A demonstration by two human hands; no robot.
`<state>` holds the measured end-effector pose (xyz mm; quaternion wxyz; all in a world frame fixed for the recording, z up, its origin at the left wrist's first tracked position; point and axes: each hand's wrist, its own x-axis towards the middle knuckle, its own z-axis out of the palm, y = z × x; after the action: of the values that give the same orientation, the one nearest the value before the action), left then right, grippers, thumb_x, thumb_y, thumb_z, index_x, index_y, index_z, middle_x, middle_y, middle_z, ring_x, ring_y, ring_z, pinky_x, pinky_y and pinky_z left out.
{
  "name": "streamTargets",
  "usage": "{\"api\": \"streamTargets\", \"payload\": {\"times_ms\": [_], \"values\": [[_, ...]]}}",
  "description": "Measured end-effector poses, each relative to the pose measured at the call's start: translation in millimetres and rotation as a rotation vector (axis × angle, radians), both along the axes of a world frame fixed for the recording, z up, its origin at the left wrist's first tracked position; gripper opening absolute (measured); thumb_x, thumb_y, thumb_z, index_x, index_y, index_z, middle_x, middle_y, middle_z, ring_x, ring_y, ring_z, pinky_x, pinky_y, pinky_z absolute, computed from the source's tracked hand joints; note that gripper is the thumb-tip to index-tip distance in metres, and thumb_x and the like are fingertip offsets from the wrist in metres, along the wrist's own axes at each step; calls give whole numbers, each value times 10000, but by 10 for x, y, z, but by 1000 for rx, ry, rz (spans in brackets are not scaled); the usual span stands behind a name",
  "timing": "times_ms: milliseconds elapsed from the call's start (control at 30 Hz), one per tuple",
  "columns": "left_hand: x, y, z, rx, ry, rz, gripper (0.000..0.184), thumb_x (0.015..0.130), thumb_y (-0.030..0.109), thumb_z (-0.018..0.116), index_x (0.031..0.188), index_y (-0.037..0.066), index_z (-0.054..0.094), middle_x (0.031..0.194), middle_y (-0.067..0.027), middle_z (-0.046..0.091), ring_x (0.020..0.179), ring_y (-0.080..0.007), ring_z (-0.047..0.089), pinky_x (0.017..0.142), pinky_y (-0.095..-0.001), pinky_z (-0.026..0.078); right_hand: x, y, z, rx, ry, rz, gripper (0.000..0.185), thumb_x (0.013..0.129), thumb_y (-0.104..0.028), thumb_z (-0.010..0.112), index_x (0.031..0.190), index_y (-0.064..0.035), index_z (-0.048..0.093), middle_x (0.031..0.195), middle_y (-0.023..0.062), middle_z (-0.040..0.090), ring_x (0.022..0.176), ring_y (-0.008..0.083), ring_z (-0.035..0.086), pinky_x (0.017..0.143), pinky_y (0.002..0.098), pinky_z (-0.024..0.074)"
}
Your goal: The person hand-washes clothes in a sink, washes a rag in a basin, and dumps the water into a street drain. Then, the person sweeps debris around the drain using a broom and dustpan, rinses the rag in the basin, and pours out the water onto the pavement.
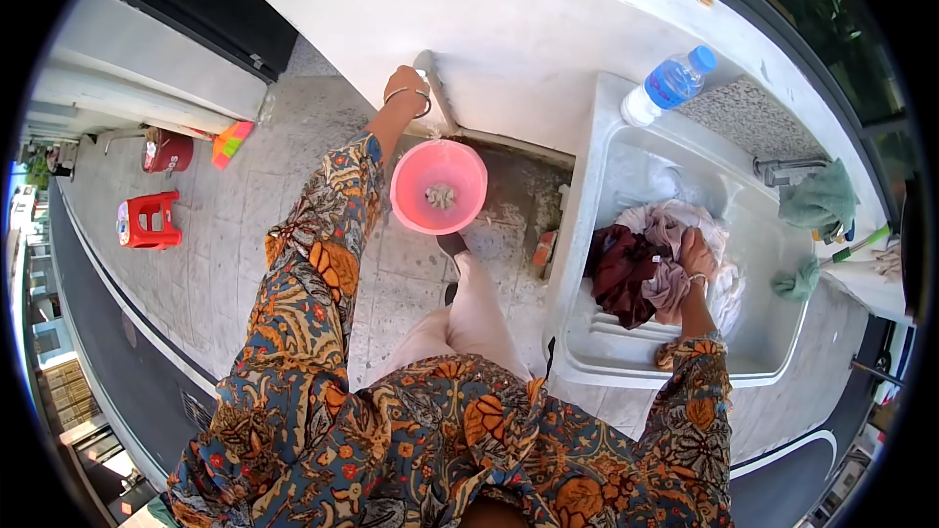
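Observation:
My left hand (pixel 409 90) is stretched far forward to the low white wall, its fingers curled beside a pale ledge (pixel 436 88); what they hold, if anything, is hidden. Just below that hand a pink plastic basin (pixel 406 198) stands on the ground, with a small greyish clump (pixel 440 197) in its bottom. In the white sink (pixel 572 332) on the right, my right hand (pixel 696 256) grips a mauve garment (pixel 668 286). Dark maroon cloth (pixel 622 269) lies to its left, and white cloth (pixel 726 295) lies to its right.
A water bottle (pixel 669 86) with a blue cap stands on the sink's back edge. Green cloths (pixel 820 200) hang by the tap (pixel 782 168). A red stool (pixel 152 220), a red bucket (pixel 168 151) and a colourful broom (pixel 232 143) are at the left.

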<state>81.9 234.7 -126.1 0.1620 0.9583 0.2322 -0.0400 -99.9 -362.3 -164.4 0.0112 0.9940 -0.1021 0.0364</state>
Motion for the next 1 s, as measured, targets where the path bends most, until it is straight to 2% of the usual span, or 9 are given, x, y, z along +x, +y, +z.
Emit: {"api": "streamTargets", "payload": {"times_ms": [167,267,367,433,533,667,867,933,1000], "values": [[51,83,-141,-44,-17,104,275,712,216,685,839,-20,626,831,-175,649,791,-278,647,669,-356,516,-7,0,29,24,34,-9,377,903,-436,294,916,-158,548,785,194,615,702,424,574,586,533,434],[101,119,-165,-198,100,117,364,738,187,636,1002,-40,526,967,-220,610,932,-315,608,760,-367,505,5,44,90,16,6,3,352,893,-420,319,889,-151,546,737,190,612,674,409,582,579,524,440],[81,-56,56,-137,102,160,388,739,198,642,1007,-52,516,980,-223,606,936,-310,608,761,-362,505,-16,66,90,25,-9,1,334,888,-406,337,876,-147,547,714,184,613,661,395,587,576,516,445],[226,38,-189,-257,124,204,409,738,207,643,1016,-58,502,984,-224,604,934,-309,609,761,-361,506,-31,54,68,22,-50,6,317,888,-397,348,890,-156,554,720,176,617,662,380,591,577,506,447],[346,137,-445,-307,60,254,344,726,198,650,946,-52,567,935,-217,623,882,-310,627,740,-356,510,-41,90,124,33,-52,12,309,887,-394,353,902,-165,560,723,173,618,662,377,592,576,502,446],[344,155,-425,-308,66,261,266,695,188,673,844,-31,642,879,-204,641,829,-308,640,714,-353,513,-31,59,103,39,-36,12,312,882,-399,358,888,-164,563,722,171,619,664,370,595,577,494,449],[291,151,-352,-293,104,228,348,663,210,701,895,-36,620,902,-211,635,855,-313,633,734,-357,508,-37,131,198,32,-16,-18,308,875,-401,370,865,-158,559,723,168,622,656,365,600,570,492,452],[212,71,-170,-218,85,214,397,668,226,696,939,-45,593,907,-221,630,867,-318,628,745,-360,505,-15,107,92,66,-49,24,308,872,-400,377,857,-153,560,720,169,621,651,369,599,569,494,454],[26,-94,20,-232,-54,186,477,728,250,629,1030,-89,483,845,-229,626,828,-335,626,705,-383,498,-21,108,177,68,-30,0,306,868,-397,390,849,-145,562,714,166,622,655,374,597,581,492,459]]}}
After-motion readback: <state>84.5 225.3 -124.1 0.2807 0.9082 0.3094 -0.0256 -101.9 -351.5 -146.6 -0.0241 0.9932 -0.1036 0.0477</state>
